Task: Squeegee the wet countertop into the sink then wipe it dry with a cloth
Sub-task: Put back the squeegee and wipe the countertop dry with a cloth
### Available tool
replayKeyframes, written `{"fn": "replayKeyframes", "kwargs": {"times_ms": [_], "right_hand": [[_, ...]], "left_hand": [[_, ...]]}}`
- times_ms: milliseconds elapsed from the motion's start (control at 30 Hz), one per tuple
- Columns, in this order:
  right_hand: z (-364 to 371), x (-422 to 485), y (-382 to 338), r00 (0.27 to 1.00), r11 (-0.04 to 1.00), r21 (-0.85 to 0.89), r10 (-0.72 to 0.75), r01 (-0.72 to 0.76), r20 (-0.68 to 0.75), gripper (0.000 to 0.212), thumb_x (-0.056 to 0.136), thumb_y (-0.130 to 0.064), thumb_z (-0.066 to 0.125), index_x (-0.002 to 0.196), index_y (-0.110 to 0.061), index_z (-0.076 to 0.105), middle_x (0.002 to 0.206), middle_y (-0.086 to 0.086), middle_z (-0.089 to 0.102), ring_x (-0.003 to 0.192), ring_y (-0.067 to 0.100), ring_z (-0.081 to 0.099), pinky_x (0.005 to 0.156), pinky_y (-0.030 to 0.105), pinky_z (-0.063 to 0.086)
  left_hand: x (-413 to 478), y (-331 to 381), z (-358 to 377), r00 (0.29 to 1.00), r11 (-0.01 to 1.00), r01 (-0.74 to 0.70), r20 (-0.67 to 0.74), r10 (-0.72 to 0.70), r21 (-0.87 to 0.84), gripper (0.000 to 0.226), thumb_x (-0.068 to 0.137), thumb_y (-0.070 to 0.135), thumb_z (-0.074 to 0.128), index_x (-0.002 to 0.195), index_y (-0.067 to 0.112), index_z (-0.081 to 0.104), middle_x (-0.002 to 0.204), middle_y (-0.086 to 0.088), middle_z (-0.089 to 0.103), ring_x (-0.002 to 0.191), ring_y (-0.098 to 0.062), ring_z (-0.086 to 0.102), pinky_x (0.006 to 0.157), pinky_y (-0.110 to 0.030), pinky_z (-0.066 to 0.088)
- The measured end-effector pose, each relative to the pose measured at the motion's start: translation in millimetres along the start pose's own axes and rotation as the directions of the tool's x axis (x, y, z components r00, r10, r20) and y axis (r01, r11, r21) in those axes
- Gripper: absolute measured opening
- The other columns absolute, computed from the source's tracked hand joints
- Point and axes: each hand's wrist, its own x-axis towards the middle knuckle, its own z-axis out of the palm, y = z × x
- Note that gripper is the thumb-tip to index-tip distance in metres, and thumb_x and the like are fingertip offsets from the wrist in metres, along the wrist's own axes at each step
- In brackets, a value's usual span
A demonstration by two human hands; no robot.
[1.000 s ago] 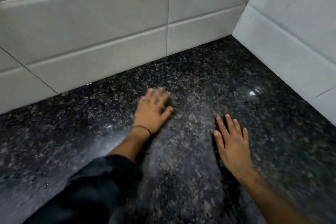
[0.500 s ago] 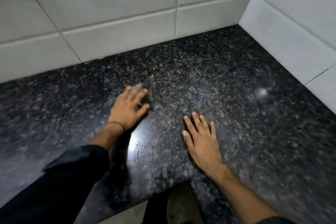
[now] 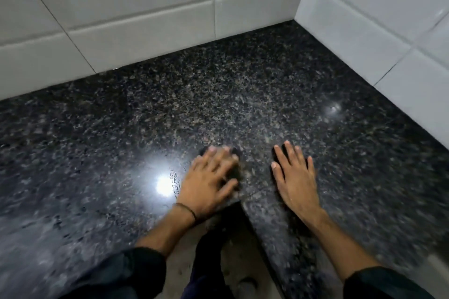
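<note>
The black speckled granite countertop [image 3: 218,104] fills the view and shines wet around a bright glare [image 3: 164,185]. My left hand [image 3: 209,184] lies palm down near the counter's front inner corner and is blurred by motion. It presses on a dark cloth [image 3: 235,172], of which only small edges show past the fingers and thumb. My right hand [image 3: 294,177] rests flat on the counter just to the right, fingers apart, holding nothing. No squeegee or sink is in view.
White wall tiles [image 3: 145,19] run along the back and a second tiled wall [image 3: 376,19] closes the right side, forming a corner. The counter's front edge makes an inner angle below my hands, with the floor [image 3: 243,262] and my dark trousers beneath it.
My left hand has slid back from mid-counter toward the front edge and closer to my right hand. The right hand has stayed flat on the counter. The view has shifted back.
</note>
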Motion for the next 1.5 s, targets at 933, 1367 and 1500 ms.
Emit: {"fn": "replayKeyframes", "kwargs": {"times_ms": [933,1367,1500], "right_hand": [[-47.0,11.4,195.2,0.732,0.743,0.011,0.662,-0.669,-0.158,0.052,0.105,-0.046,0.027,0.155,-0.032,0.026,0.163,-0.001,0.023,0.150,0.027,0.019,0.117,0.055,0.017],[-64.6,38.0,223.6,0.724,0.733,0.050,0.679,-0.679,-0.119,0.056,0.102,-0.058,0.020,0.155,-0.039,0.020,0.165,-0.006,0.013,0.152,0.021,0.008,0.120,0.050,0.001],[-54.4,47.7,219.6,0.669,0.688,0.078,0.721,-0.721,-0.178,0.055,0.102,-0.055,0.020,0.155,-0.038,0.020,0.165,-0.008,0.012,0.153,0.020,0.008,0.121,0.049,0.004]], "left_hand": [[170.9,147.5,41.4,0.959,0.960,-0.231,0.130,0.253,-0.159,0.063,0.096,0.058,0.031,0.154,0.036,0.022,0.165,0.003,0.010,0.152,-0.030,0.004,0.121,-0.052,0.011],[333.9,190.2,60.5,0.973,0.981,-0.171,0.141,0.183,-0.094,0.062,0.098,0.055,0.030,0.155,0.033,0.018,0.166,0.000,0.006,0.151,-0.033,0.000,0.120,-0.053,0.005],[281.6,238.0,74.0,0.757,0.780,-0.613,0.186,0.626,-0.129,0.062,0.096,0.059,0.031,0.153,0.038,0.023,0.165,0.006,0.013,0.152,-0.027,0.006,0.121,-0.050,0.014]]}}
